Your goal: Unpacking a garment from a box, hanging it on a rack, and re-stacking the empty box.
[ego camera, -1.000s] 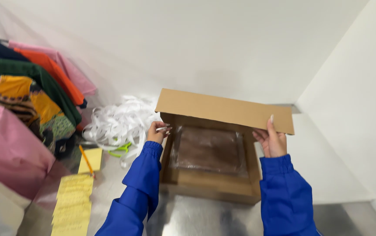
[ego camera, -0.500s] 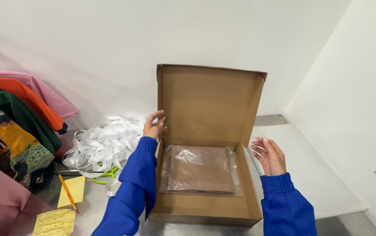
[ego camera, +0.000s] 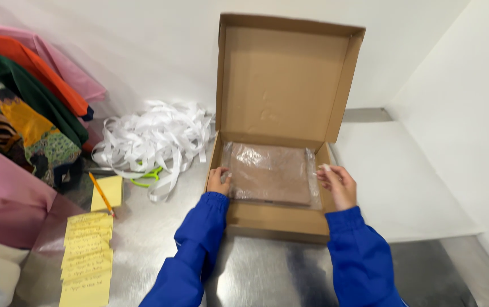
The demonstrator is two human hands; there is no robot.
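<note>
Hands flank a flat brown rectangular item sealed in clear plastic wrap [ego camera: 270,173], which lies in the bottom of an open brown cardboard mailer box [ego camera: 273,219] on a brushed metal table [ego camera: 256,278]. The wrapped item's long axis runs from 9 to 3 o'clock, so each hand sits at one short end. The left hand [ego camera: 218,181] is at the 9 o'clock edge, fingers curled over the box wall and touching the plastic. The right hand [ego camera: 337,183] is at the 3 o'clock edge, its fingers slightly spread and bent, the tips on or just at the crinkled wrap there (whether they pinch it I cannot tell). Both hands look about equally near; neither is clamped around the item.

The box lid stands upright at 12 o'clock, hiding the wall behind it. At 10 o'clock from the box lies a heap of white paper strips [ego camera: 153,139] with a green plastic loop [ego camera: 146,177] half buried under it. Further toward 9 o'clock are a yellow sticky-note pad [ego camera: 108,192] with an orange pencil [ego camera: 102,194] across it, and a pile of coloured folded fabrics [ego camera: 23,108], cut off by the left edge. What the wrap holds is hard to make out through the glare.
</note>
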